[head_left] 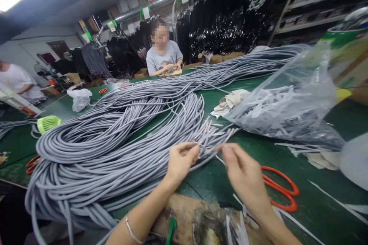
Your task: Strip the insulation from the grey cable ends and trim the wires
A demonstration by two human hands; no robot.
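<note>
A thick coil of grey cables (115, 138) fills the left half of the green table (316, 206). Its matte strands sweep in long loops from the far edge down to the near edge. The person's left hand (179, 162) is at the near edge, fingers pinched on the cable ends (212, 134), a fan of pale stripped tips just right of its fingertips. The right hand (244, 176) meets the same tips from the other side. It is blurred, so its grip cannot be told. Red scissors (283, 191) lie just right of it, and a clear plastic bag (293, 99) lies farther back.
</note>
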